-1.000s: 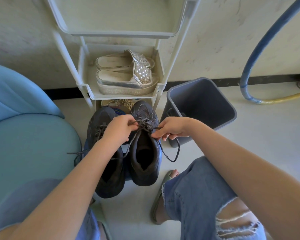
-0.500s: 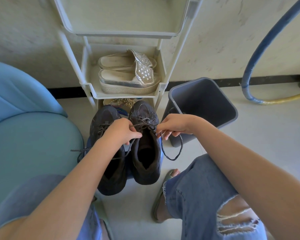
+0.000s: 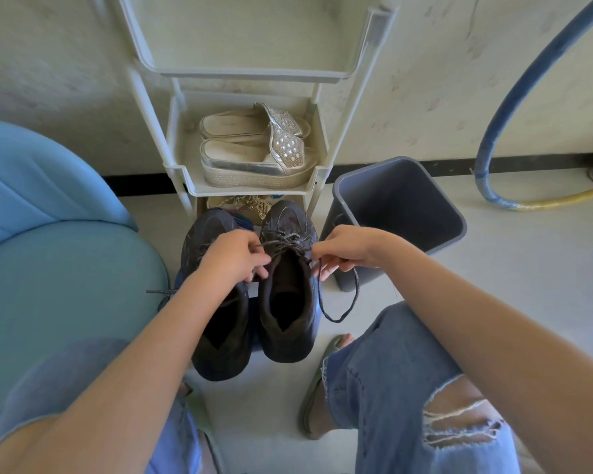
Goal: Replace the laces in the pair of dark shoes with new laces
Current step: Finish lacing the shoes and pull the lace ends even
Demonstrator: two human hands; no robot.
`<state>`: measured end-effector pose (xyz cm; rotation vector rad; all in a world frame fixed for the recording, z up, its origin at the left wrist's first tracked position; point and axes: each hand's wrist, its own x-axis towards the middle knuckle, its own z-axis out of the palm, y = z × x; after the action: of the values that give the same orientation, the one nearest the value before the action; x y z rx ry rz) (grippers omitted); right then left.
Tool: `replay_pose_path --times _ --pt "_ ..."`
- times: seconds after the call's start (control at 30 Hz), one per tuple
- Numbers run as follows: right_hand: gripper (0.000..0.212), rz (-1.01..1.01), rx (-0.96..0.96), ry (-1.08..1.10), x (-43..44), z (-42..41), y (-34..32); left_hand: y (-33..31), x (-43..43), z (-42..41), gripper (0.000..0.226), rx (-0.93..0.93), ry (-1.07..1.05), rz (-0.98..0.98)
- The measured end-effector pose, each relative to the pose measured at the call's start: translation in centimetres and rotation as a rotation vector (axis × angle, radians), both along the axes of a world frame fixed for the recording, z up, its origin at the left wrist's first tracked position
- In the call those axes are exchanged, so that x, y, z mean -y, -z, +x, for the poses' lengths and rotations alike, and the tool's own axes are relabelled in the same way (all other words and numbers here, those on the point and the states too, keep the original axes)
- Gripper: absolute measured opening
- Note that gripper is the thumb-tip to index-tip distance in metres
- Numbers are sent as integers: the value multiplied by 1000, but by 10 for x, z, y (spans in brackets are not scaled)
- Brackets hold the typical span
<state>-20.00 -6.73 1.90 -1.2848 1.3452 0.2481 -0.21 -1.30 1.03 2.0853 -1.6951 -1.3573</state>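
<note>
My left grip (image 3: 235, 256) and right grip (image 3: 348, 249) each pinch the lace (image 3: 286, 241) of the dark shoe (image 3: 290, 343) nearer the bin (image 3: 401, 162), standing on the floor (image 3: 493, 285), apparently to work it loose.

Two hands — left hand (image 3: 235, 256), right hand (image 3: 348, 249) — pinch the dark lace (image 3: 336, 302) on the right shoe (image 3: 288, 302), beside the left shoe (image 3: 216, 323).
</note>
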Motion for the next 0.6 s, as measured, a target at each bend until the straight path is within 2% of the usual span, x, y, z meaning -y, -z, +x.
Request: replay_pose_path --times 0.17,0.27,0.47,0.6 --pt "19 95 10 143 1 -9 1 -7 3 12 19 -85 -159 74" --pt "20 45 -73 139 1 -10 2 -16 4 13 7 -94 -196 176" --pt "15 43 -232 103 0 -5 -1 -28 4 10 34 -54 -183 326" --pt "13 71 -292 82 1 -3 -3 -28 5 10 22 -27 -203 351"
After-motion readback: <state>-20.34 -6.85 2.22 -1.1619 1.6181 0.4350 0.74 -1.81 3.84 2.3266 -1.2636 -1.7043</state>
